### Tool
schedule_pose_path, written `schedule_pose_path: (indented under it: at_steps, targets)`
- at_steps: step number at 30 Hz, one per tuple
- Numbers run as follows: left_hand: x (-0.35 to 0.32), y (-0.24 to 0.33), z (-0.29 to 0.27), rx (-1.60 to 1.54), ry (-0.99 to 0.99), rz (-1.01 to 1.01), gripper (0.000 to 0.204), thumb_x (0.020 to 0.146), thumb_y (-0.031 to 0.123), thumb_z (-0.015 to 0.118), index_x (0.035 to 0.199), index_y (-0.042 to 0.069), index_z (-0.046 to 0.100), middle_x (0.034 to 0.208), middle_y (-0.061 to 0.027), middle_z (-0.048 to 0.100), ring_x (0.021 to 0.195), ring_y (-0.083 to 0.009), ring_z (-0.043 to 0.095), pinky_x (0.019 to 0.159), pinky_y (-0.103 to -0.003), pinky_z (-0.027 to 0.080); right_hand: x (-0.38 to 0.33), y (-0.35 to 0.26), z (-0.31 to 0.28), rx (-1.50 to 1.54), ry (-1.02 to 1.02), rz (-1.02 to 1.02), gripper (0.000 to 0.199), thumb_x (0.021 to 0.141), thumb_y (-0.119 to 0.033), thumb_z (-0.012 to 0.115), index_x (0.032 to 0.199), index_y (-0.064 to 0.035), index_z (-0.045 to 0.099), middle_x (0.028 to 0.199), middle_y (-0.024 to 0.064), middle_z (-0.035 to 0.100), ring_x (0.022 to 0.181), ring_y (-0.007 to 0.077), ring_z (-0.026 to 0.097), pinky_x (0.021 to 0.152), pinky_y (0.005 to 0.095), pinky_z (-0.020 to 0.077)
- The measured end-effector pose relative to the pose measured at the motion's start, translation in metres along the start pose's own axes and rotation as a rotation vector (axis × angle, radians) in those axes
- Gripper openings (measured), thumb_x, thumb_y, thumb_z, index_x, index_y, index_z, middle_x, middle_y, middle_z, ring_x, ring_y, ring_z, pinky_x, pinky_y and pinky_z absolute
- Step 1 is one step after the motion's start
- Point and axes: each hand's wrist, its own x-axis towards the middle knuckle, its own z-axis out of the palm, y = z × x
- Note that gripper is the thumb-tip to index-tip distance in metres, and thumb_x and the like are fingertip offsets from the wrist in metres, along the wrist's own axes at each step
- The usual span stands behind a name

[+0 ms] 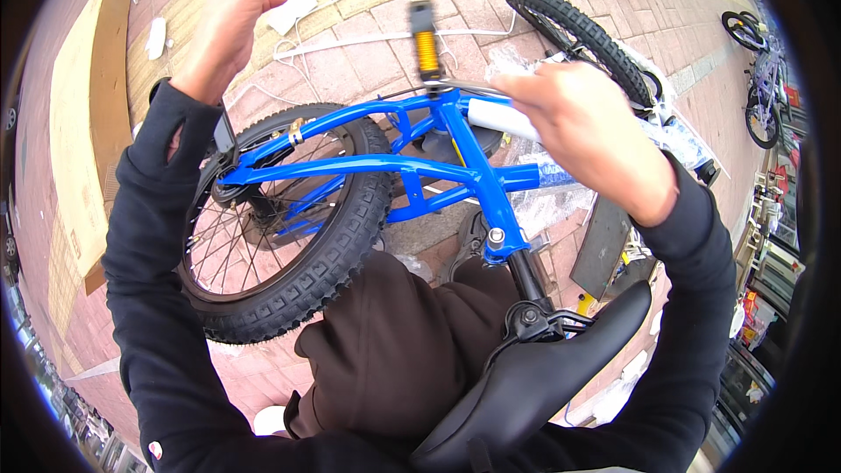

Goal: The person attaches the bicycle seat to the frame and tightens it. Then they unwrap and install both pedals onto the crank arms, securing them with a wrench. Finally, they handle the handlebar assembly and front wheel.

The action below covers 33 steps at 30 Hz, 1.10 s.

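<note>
The right hand (583, 127) has its fingers wrapped around a white tube (501, 118) just above the blue bike frame (438, 171). The left hand (236, 13) is raised beyond the frame, fingers spread, holding nothing.

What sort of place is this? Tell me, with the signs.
Probably an outdoor pavement outside a bicycle shop: red brick paving, flattened cardboard, a half-assembled blue bicycle frame, and more small bicycles parked beyond.

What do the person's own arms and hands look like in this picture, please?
Both arms wear long black sleeves ending at the wrists. The left sleeve has a small slit near its cuff. The left hand and right hand are bare, with no gloves, rings or watch visible.
</note>
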Motion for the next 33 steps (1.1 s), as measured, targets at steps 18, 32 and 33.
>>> schedule_pose_path:
  at_steps: [18, 32, 33]
  targets:
    - [0.004, 0.000, 0.020, -0.086, -0.018, 0.002, 0.031, 0.091, 0.030, 0.054, 0.112, 0.007, 0.057, 0.108, -0.0070, 0.062, 0.100, -0.0130, 0.055, 0.085, -0.027, 0.043, 0.023, 0.004, 0.030, 0.002, -0.149, 0.004, 0.021, 0.079, -0.008, 0.054, 0.096, -0.0039, 0.066, 0.074, 0.0163, 0.061, 0.072, 0.0321, 0.061, 0.065, 0.0397, 0.0482]
    - [-0.011, -0.008, 0.026, -0.017, -0.059, -0.032, 0.033, 0.090, 0.034, 0.054, 0.112, 0.008, 0.057, 0.104, -0.0047, 0.062, 0.094, -0.0105, 0.055, 0.084, -0.025, 0.041, -0.006, 0.014, -0.046, 0.327, -0.250, 0.333, 0.021, 0.078, -0.004, 0.058, 0.097, 0.0016, 0.065, 0.073, 0.0211, 0.060, 0.067, 0.0333, 0.060, 0.063, 0.0369, 0.0467]
    - [-0.008, -0.008, 0.037, -0.006, -0.097, -0.048, 0.040, 0.091, 0.038, 0.052, 0.116, 0.008, 0.055, 0.106, -0.0060, 0.061, 0.093, -0.0104, 0.055, 0.084, -0.025, 0.041, -0.006, 0.003, -0.044, 0.251, -0.215, 0.185, 0.024, 0.078, -0.001, 0.058, 0.101, 0.0025, 0.064, 0.075, 0.0200, 0.060, 0.068, 0.0313, 0.059, 0.064, 0.0344, 0.0464]
